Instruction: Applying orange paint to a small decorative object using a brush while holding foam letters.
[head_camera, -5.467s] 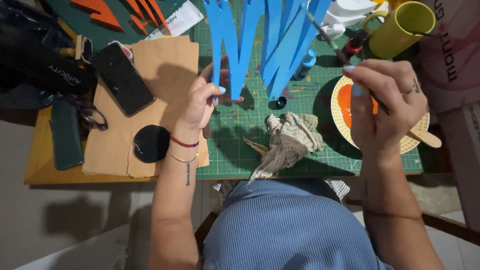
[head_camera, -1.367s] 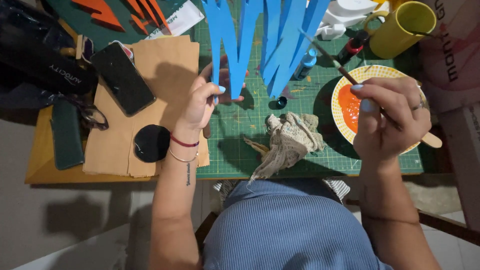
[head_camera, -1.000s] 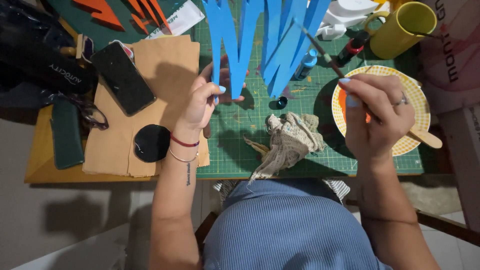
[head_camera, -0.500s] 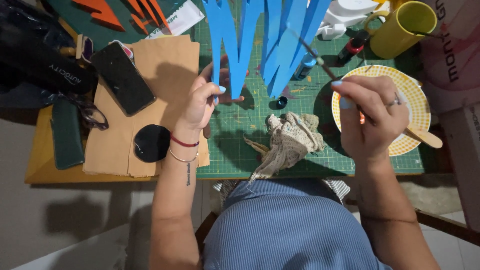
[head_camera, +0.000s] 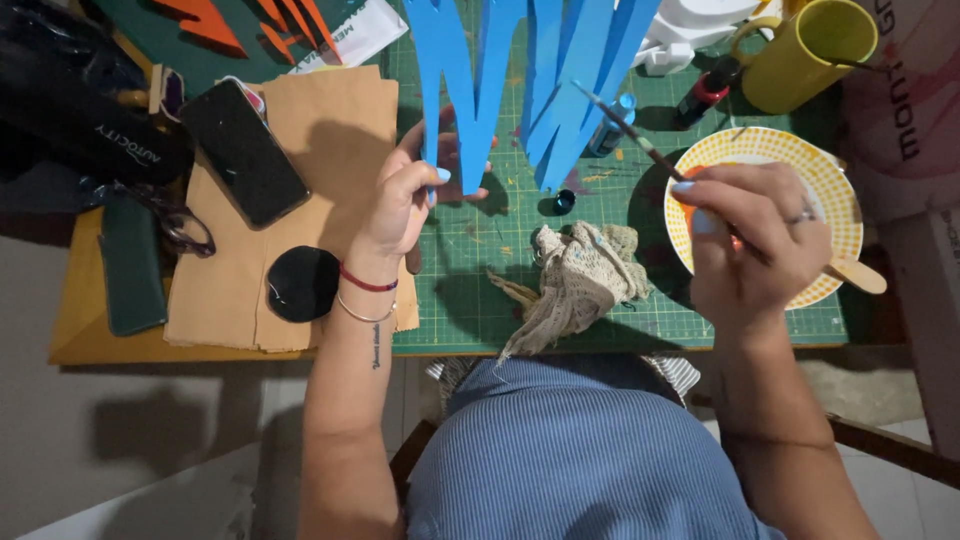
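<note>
A tall blue spiky cut-out (head_camera: 520, 80) stands on the green cutting mat (head_camera: 600, 290). My left hand (head_camera: 410, 195) grips one of its lower points. My right hand (head_camera: 755, 235) holds a thin paintbrush (head_camera: 630, 135), whose tip touches the blue cut-out near its middle. Under my right hand lies a yellow-dotted paper plate (head_camera: 835, 200) with orange paint and a wooden stick (head_camera: 858, 275) on its rim.
A crumpled beige rag (head_camera: 575, 280) lies on the mat near me. A yellow mug (head_camera: 800, 55), small paint bottles (head_camera: 705, 95) and a blue bottle cap (head_camera: 563, 203) sit at the back right. Brown paper (head_camera: 330, 130), a phone (head_camera: 245, 150), a black disc (head_camera: 303, 284) and a green case (head_camera: 130, 265) lie left.
My right hand lifted the brush from the orange paint on the plate and swung its tip left onto the blue cut-out. My left hand has kept its grip.
</note>
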